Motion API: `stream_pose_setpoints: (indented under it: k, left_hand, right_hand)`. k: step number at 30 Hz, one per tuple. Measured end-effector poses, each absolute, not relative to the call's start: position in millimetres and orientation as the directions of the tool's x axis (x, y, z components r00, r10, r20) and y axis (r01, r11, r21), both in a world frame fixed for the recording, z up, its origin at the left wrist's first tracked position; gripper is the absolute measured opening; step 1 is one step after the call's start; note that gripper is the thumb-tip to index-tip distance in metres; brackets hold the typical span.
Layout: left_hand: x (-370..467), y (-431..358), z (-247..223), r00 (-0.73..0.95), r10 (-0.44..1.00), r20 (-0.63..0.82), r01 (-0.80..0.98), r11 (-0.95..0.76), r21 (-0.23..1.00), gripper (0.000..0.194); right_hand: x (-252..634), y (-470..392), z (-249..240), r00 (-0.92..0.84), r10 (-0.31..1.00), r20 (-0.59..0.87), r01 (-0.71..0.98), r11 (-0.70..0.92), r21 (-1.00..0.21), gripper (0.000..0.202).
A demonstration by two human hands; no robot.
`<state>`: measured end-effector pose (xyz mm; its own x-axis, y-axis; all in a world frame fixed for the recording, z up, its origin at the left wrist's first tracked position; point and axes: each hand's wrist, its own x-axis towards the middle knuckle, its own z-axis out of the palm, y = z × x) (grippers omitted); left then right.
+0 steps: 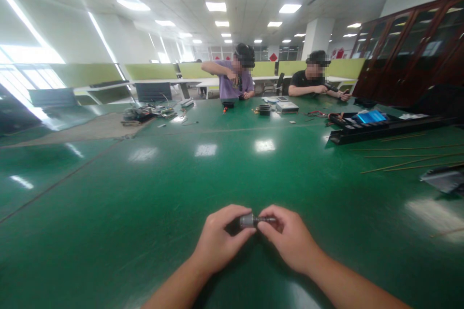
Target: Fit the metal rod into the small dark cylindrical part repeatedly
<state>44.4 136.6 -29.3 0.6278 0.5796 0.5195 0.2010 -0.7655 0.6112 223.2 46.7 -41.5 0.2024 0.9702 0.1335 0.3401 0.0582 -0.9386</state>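
Just above the green table (pixel 174 174), near its front edge, a small grey metal cylinder (pixel 247 221) with a thin dark ridged shaft (pixel 266 219) lies level between my hands. My left hand (pixel 221 236) pinches the cylinder between thumb and fingers, at its top and bottom. The shaft points right, and my right hand (pixel 290 236) grips it between thumb and forefinger, which cover part of it. The fingertips of both hands are close together.
Across the table sit a person in purple (pixel 226 87) and a person in black (pixel 302 84). Electronic parts (pixel 165 111) lie at the far left. A black tray (pixel 355 123), thin rods (pixel 406 156) and a clear-grey object (pixel 442 179) are at the right.
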Motion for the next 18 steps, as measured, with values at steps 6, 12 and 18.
stream_pose_setpoints:
  k: [6, 12, 18]
  left_hand:
    - [45.1, 136.5, -27.7, 0.624, 0.583, 0.521, 0.200, -0.763, 0.614, 0.021]
    - [43.8, 136.1, -28.1, 0.623, 0.583, 0.522, 0.197, -0.763, 0.616, 0.023]
    - [44.0, 136.0, -27.2, 0.616, 0.579, 0.534, 0.192, -0.768, 0.610, 0.023]
  right_hand:
    - [223.6, 46.4, -43.5, 0.196, 0.974, 0.118, 0.333, 0.047, -0.942, 0.011]
    - [223.6, 45.7, -42.4, 0.195, 0.973, 0.122, 0.321, 0.054, -0.946, 0.011]
    - [223.7, 45.4, -44.0, 0.197, 0.972, 0.125, 0.316, 0.058, -0.947, 0.011]
